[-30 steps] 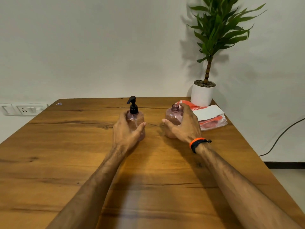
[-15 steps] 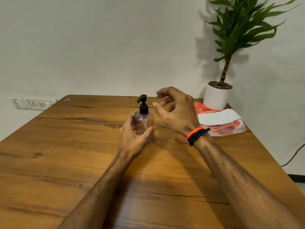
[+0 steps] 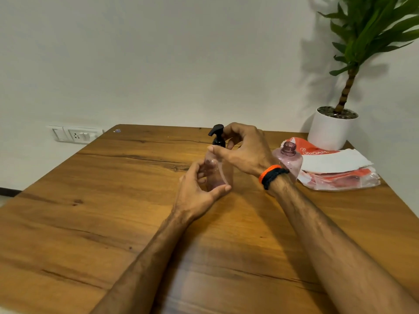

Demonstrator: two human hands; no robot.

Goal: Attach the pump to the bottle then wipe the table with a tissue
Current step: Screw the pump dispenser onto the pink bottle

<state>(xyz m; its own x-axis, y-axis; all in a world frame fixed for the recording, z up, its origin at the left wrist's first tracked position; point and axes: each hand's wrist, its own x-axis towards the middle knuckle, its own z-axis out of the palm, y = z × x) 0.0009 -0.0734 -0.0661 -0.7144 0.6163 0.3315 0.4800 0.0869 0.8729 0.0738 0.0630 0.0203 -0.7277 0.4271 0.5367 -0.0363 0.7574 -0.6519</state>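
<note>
A clear pink bottle [image 3: 221, 177] stands upright near the middle of the wooden table [image 3: 102, 200], with a black pump [image 3: 216, 134] on its neck. My left hand [image 3: 197, 196] grips the bottle's body from the left and front. From the right, my right hand [image 3: 246, 150] reaches over it, thumb and fingers curled round the pump's collar below the nozzle. A second pink bottle [image 3: 289, 158] with an open neck and no pump stands behind my right wrist. A tissue pack [image 3: 335, 171] in red and clear wrapping, with a white tissue on top, lies at the right.
A potted plant in a white pot [image 3: 330, 130] stands at the table's far right corner, just behind the tissue pack. A wall socket plate [image 3: 74, 134] sits on the wall at the far left. The table's right edge runs close to the pack.
My right hand let go of the open bottle, rose and moved left onto the pump. My left hand kept its grip on the pump bottle. The view shifted left.
</note>
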